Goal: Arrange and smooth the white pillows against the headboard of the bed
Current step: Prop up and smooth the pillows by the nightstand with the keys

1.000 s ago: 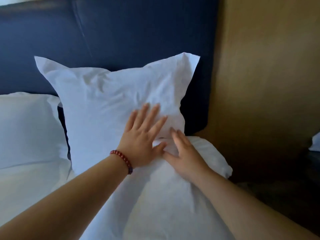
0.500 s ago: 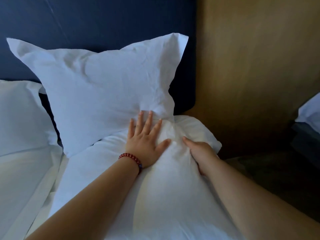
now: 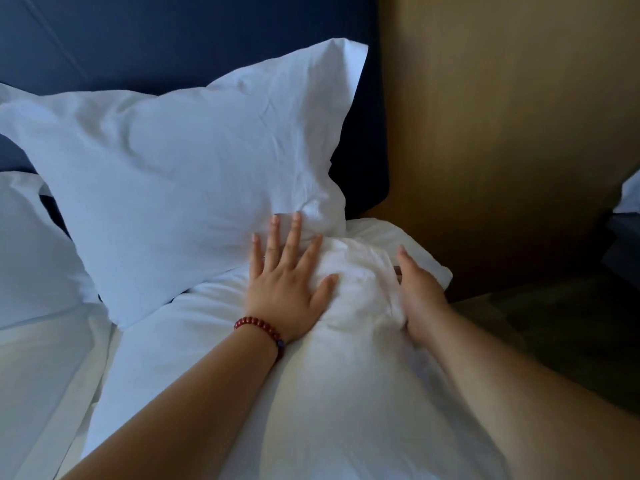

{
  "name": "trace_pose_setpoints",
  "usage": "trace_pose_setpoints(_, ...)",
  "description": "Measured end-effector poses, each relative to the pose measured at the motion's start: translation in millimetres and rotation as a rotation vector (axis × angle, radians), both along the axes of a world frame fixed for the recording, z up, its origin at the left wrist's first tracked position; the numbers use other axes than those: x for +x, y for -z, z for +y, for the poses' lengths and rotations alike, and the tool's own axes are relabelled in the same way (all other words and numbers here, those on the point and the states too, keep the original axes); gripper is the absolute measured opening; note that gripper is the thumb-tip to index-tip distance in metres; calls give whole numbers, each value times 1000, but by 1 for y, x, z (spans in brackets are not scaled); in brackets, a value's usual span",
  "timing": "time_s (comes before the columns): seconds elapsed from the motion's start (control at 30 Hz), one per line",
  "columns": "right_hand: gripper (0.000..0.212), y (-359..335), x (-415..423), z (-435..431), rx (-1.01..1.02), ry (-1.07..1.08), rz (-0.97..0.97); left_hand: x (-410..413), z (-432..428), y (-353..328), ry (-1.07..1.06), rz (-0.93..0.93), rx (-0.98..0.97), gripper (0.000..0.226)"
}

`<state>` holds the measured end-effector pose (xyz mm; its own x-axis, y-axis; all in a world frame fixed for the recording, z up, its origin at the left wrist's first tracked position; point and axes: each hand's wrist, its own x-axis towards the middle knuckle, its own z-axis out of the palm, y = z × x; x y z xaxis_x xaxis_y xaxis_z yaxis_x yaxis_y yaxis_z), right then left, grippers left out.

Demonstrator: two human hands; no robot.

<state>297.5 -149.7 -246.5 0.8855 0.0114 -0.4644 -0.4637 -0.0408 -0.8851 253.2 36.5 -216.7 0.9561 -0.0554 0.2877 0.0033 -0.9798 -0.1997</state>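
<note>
Upright pillow (image 3: 173, 168) leans on headboard (image 3: 173, 36), corners up. Lower pillow (image 3: 346, 393) lies lengthwise toward it. Left hand (image 3: 287, 292) flat on it, fingers spread; right hand (image 3: 420, 296) pressing its side, fingers together.

Our left hand (image 3: 287, 289) lies flat and splayed on the lower pillow (image 3: 346, 393), fingertips (image 3: 295, 216) touching the bottom edge of the upright pillow (image 3: 180, 174), which leans on the dark blue headboard (image 3: 156, 39). Our right hand (image 3: 420, 296) presses the side of the lower pillow's bunched fabric, its fingers hidden in the folds.
</note>
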Motion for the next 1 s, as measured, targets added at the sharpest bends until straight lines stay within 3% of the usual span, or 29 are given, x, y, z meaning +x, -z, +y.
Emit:
trace_pose_setpoints(0.1,46,-18,39,12,86,-153,146,3,-1,5,-12,4,6,73)
trace_pose_setpoints(0.17,38,-18,62,21,70,-121,71,3,-2,7,-11,4,8,73)
trace_pose_setpoints(0.27,8,-10,72,24,54,91,-229,5,1,10,1,-22,7,70)
trace_pose_setpoints(0.33,15,1,53,23,52,232,-373,6,1,14,12,-43,9,68)
trace_pose_setpoints(0.4,12,16,34,23,40,260,-414,7,0,17,18,-58,13,67)
trace_pose_setpoints(0.47,1,22,36,23,84,234,-292,7,-1,19,11,-62,18,68)
trace_pose_setpoints(0.57,37,-3,72,23,34,-79,-49,8,-2,22,-1,-72,22,68)
trace_pose_setpoints(0.63,67,-11,92,28,145,-179,122,9,-1,23,-1,-73,23,69)
trace_pose_setpoints(0.7,54,-9,102,31,154,-193,52,9,0,25,-3,-67,31,70)
trace_pose_setpoints(0.77,28,-3,107,31,150,67,-88,9,0,25,-2,-62,31,70)
trace_pose_setpoints(0.83,16,4,106,18,258,406,-157,10,0,26,-3,-59,29,70)
trace_pose_setpoints(0.87,12,7,104,12,277,477,-183,10,0,26,-6,-59,31,70)
trace_pose_setpoints(0.93,13,7,97,6,180,384,-164,11,-1,27,-5,-54,35,70)
trace_pose_setpoints(1.0,37,3,91,14,-22,99,-80,10,-1,27,-8,-53,39,70)
